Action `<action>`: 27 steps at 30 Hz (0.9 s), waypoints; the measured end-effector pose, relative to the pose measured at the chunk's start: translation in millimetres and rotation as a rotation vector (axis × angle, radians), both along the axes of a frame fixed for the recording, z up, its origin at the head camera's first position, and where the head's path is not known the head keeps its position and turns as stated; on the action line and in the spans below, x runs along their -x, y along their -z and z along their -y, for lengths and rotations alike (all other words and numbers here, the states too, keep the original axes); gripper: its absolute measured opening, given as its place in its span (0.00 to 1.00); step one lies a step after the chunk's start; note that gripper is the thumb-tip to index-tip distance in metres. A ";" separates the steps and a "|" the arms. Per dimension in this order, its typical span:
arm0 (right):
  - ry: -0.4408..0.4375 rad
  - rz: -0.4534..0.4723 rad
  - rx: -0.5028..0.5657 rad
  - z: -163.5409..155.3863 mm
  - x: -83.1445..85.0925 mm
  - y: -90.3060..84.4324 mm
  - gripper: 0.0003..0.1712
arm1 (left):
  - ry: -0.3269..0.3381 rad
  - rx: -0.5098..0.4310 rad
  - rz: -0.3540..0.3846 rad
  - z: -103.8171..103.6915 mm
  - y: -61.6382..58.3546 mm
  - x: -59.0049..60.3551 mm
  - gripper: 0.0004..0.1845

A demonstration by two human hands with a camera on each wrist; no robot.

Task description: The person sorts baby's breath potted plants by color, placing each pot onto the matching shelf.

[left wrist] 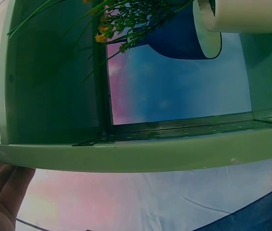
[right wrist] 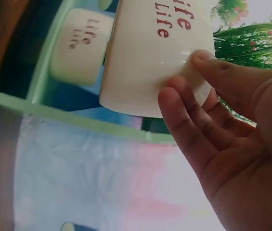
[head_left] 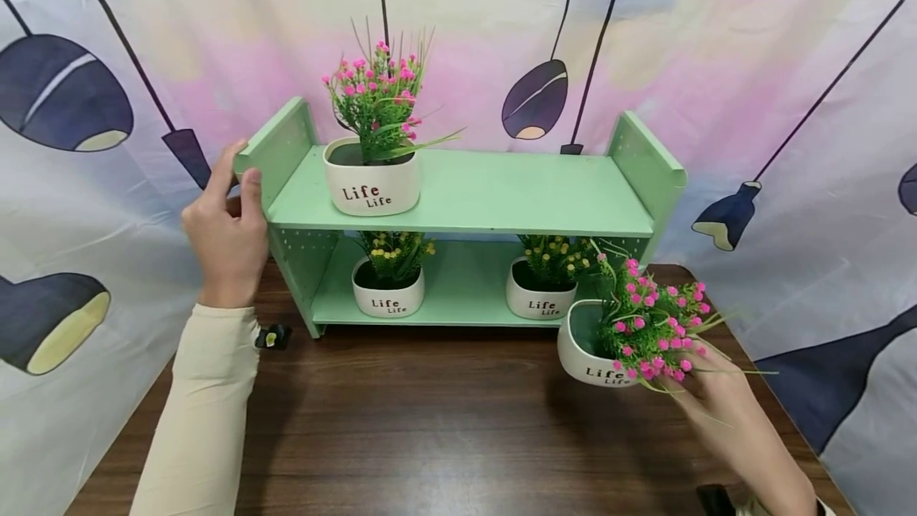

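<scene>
A white oval flowerpot with pink artificial flowers [head_left: 591, 365] is in my right hand [head_left: 716, 388], in front of the right end of a green two-tier shelf [head_left: 516, 189]. The right wrist view shows thumb and fingers around the end of this pot [right wrist: 150, 67], which has "Life" lettering. My left hand [head_left: 228, 241] grips the front edge of the shelf's left side panel, thumb toward the front. Part of that hand [left wrist: 3, 197] shows against the panel in the left wrist view. Flowers hide some of the right fingers in the head view.
Another pink-flowered pot [head_left: 372, 185] stands at the left of the top tier. Two yellow-flowered pots, one left [head_left: 389, 297] and one right [head_left: 541, 299], sit on the lower tier. The shelf stands on a dark wooden table [head_left: 430, 420] before a patterned curtain [head_left: 466, 38].
</scene>
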State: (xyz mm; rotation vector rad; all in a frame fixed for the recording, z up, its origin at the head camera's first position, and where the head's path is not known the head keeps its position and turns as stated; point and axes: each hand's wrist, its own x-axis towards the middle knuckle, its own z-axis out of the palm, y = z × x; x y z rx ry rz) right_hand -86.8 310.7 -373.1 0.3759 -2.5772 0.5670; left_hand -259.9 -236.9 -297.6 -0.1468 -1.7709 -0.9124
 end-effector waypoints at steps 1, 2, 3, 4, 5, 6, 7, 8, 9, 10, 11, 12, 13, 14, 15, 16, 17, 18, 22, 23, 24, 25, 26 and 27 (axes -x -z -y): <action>-0.015 -0.033 -0.001 0.8 1.3 -2.5 0.21 | 0.000 0.001 0.001 -0.3 0.0 0.1 0.19; -0.037 -0.071 -0.003 1.5 3.1 -5.1 0.20 | 0.002 0.000 0.000 -0.4 0.1 0.2 0.19; -0.054 -0.102 0.001 2.2 4.8 -7.7 0.22 | 0.001 -0.001 -0.001 -0.5 0.1 0.2 0.19; -0.063 -0.114 0.009 3.2 6.0 -10.5 0.21 | -0.001 -0.001 -0.003 -0.5 0.1 0.2 0.19; -0.064 -0.121 0.011 4.3 6.7 -13.8 0.20 | -0.001 0.000 -0.004 -0.5 0.1 0.0 0.19; -0.071 -0.138 0.008 5.4 7.9 -17.1 0.20 | 0.001 0.001 -0.005 -0.5 0.0 0.0 0.19; -0.078 -0.153 0.008 6.6 9.3 -20.4 0.20 | 0.000 0.001 -0.005 -0.6 -0.2 -0.1 0.19; -0.078 -0.154 0.020 7.6 9.9 -24.0 0.20 | 0.000 0.001 -0.005 -0.7 -0.3 -0.2 0.19; -0.078 -0.158 0.028 8.6 10.2 -27.6 0.22 | -0.001 0.005 -0.005 -0.8 -0.5 -0.3 0.19; -0.087 -0.168 0.043 9.7 11.0 -31.0 0.22 | -0.001 0.006 -0.005 -1.0 -0.7 -0.4 0.19; -0.099 -0.191 0.049 10.8 12.0 -34.3 0.21 | -0.001 0.006 -0.006 -1.1 -0.9 -0.5 0.19; -0.112 -0.205 0.065 11.6 13.3 -37.6 0.22 | 0.000 0.007 -0.006 -1.3 -1.1 -0.6 0.19; -0.124 -0.217 0.086 12.7 14.5 -40.9 0.23 | 0.001 0.008 -0.007 -1.4 -1.2 -0.7 0.19; -0.137 -0.225 0.105 14.1 15.8 -44.7 0.23 | 0.004 0.011 -0.009 -1.4 -1.3 -0.7 0.19; -0.148 -0.237 0.117 16.0 17.7 -48.4 0.22 | 0.008 0.012 -0.011 -1.4 -1.4 -0.7 0.19; -0.150 -0.244 0.128 18.3 19.4 -52.3 0.20 | 0.010 0.011 -0.010 -1.5 -1.4 -0.7 0.19; -0.150 -0.241 0.139 21.0 21.3 -56.7 0.19 | 0.011 0.012 -0.011 -1.5 -1.5 -0.6 0.19; -0.146 -0.235 0.158 23.8 23.0 -60.9 0.20 | 0.014 0.013 -0.011 -1.4 -1.4 -0.5 0.19; -0.139 -0.222 0.189 35.4 32.0 -76.9 0.15 | 0.016 0.008 -0.006 -0.7 -0.6 -0.1 0.19; -0.143 -0.216 0.207 37.8 34.7 -80.5 0.16 | 0.016 0.009 -0.005 -0.5 -0.4 0.0 0.19; -0.146 -0.217 0.217 39.7 37.3 -83.5 0.15 | 0.016 0.009 -0.004 -0.2 -0.2 0.1 0.19; -0.148 -0.218 0.222 41.5 40.2 -86.8 0.15 | 0.016 0.008 -0.003 0.1 0.0 0.2 0.19; -0.154 -0.215 0.240 43.0 43.1 -89.8 0.15 | 0.014 0.010 -0.003 0.4 0.1 0.3 0.19; -0.158 -0.210 0.257 44.5 46.2 -92.7 0.14 | 0.013 0.009 -0.002 0.7 0.2 0.3 0.19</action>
